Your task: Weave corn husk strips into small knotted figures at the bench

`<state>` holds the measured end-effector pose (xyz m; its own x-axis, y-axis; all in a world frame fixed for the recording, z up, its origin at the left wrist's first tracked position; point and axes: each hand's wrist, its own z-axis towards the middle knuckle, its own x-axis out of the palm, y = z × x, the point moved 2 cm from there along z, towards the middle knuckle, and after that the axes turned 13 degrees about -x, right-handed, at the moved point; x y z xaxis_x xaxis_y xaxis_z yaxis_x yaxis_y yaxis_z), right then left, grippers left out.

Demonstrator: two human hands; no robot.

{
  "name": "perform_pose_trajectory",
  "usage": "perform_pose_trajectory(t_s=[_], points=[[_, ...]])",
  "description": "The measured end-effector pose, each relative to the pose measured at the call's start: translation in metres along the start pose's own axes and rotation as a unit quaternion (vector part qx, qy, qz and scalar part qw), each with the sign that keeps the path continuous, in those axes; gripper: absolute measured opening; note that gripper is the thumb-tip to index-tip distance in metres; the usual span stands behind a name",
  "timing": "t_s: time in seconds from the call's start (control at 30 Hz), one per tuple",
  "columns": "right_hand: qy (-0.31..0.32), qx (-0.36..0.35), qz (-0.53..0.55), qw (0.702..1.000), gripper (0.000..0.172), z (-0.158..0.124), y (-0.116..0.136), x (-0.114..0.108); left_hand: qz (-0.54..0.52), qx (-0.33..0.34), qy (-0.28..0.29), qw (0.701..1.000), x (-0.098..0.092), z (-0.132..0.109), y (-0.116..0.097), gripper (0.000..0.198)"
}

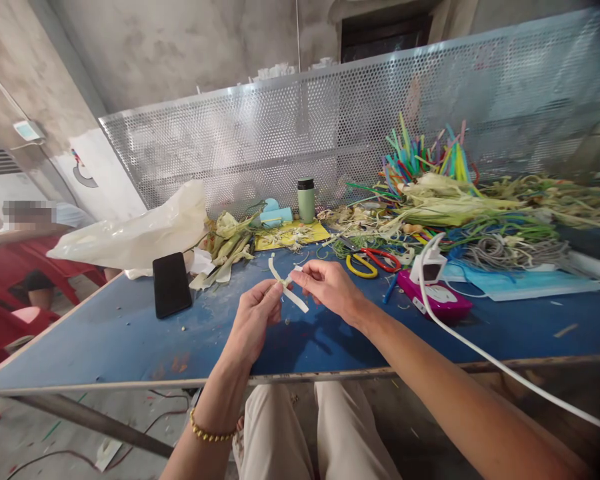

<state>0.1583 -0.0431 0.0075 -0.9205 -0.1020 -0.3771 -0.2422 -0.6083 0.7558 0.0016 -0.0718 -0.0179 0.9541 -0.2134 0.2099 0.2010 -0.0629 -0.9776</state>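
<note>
Pale flat strips, crossed and joined at a small knot-like middle, hang above the blue table. They look like corn husk, though I cannot be sure. My left hand is closed in a pinch at the crossing. From the other side, my right hand pinches a short strip end between thumb and fingers; its fingertips are partly hidden. Beyond my right hand lie yellow-handled scissors and red-handled scissors. A black phone rests left of my left hand.
A magenta power adapter with a white cable stands at the right. Behind are dried husks, colourful pipe cleaners, a green bottle, a plastic bag and a perforated metal screen. A person sits far left.
</note>
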Motion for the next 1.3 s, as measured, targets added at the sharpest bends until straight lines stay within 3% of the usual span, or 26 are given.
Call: perform_pose_trajectory(t_s=[0.27,0.53,0.67,0.9,1.03,1.3], points=[[-0.022,-0.032,-0.013,0.999,0.029,0.000,0.000,0.000,0.005,-0.016,0.032,0.999,0.003,-0.002,-0.002,0.032],[-0.052,-0.039,-0.009,0.998,0.031,-0.001,0.002,-0.003,-0.015,-0.015,0.050,0.999,0.002,-0.003,-0.003,0.037],[-0.020,-0.022,0.018,0.999,0.027,-0.001,0.002,-0.005,-0.008,-0.026,0.065,0.998,0.000,-0.004,-0.001,0.034],[0.056,-0.059,0.055,0.995,0.020,0.000,0.010,0.000,0.030,-0.054,0.122,0.991,0.000,-0.008,0.001,0.032],[0.035,-0.055,0.029,0.997,0.017,-0.001,0.009,0.002,0.012,-0.055,0.086,0.995,0.002,-0.006,0.001,0.036],[0.015,-0.032,0.027,0.999,0.016,0.000,0.007,0.003,0.089,-0.020,0.011,0.996,0.007,-0.002,0.003,0.033]])
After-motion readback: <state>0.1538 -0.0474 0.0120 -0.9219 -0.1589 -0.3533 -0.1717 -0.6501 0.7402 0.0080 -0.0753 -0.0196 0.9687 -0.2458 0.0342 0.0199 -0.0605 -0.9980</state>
